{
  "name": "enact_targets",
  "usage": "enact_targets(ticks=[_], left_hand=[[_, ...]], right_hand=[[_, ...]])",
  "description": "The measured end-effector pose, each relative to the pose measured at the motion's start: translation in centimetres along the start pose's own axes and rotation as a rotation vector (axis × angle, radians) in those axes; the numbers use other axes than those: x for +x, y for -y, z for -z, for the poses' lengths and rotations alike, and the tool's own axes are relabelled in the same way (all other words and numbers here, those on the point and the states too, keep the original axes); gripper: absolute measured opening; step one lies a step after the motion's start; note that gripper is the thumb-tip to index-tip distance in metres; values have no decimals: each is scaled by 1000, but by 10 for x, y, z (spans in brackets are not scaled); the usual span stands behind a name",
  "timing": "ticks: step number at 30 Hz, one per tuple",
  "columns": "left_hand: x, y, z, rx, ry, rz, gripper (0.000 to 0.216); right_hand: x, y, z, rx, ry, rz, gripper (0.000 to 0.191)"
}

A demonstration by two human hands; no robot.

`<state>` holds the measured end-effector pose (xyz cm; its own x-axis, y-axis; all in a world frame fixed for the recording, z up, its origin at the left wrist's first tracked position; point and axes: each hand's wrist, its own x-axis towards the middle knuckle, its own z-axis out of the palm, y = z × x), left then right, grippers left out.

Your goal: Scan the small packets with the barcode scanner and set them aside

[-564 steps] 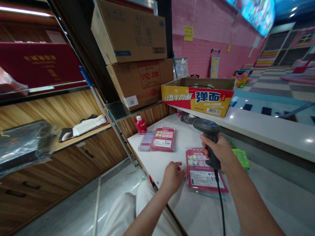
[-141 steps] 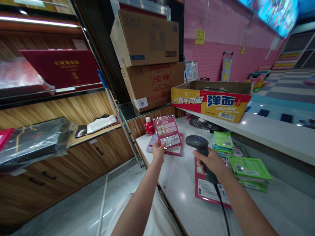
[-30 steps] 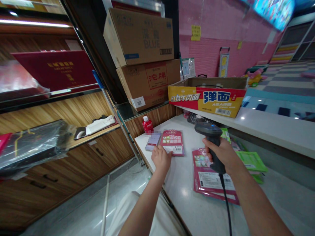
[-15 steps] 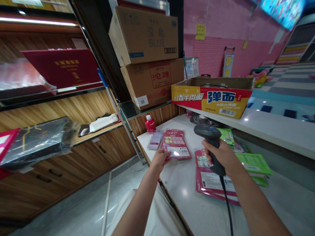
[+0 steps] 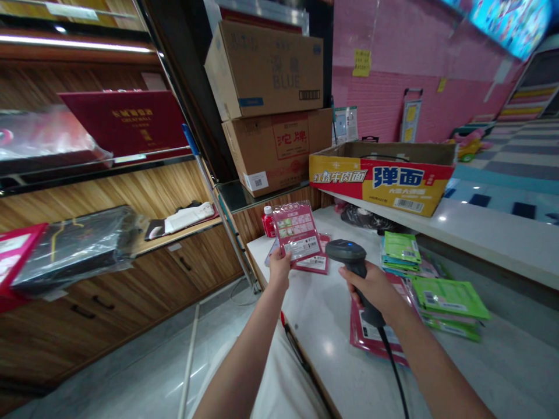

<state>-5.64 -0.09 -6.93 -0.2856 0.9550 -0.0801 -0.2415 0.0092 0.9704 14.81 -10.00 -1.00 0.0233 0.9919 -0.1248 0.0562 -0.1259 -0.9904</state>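
We pinch flat maroon plastic-wrapped packet (image 5: 297, 228) at near edge between fingers of left hand (image 5: 280, 267), tilted up over similar maroon packet (image 5: 315, 263) on white counter (image 5: 317, 311). Our right fingers curl round black corded handheld scanner (image 5: 359, 269), right hand (image 5: 379, 292) above maroon packet stack (image 5: 369, 336); bright green packets (image 5: 449, 294) farther right.

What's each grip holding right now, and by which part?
Left grip: pink packet, by its lower left corner as seen here. Right grip: black scanner, by its handle.
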Motion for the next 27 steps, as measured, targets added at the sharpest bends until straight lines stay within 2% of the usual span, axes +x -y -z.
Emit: enact_targets(ticks=[12, 22, 27], left_hand=[[-2, -2, -1, 2, 16, -14, 35], [-15, -7, -1, -19, 49, 14, 34], [-31, -12, -2, 58, 95, 88, 35]], right_hand=[[0, 2, 4, -14, 34, -14, 29], [-2, 3, 4, 10, 9, -3, 30], [-1, 8, 14, 57, -55, 22, 32]])
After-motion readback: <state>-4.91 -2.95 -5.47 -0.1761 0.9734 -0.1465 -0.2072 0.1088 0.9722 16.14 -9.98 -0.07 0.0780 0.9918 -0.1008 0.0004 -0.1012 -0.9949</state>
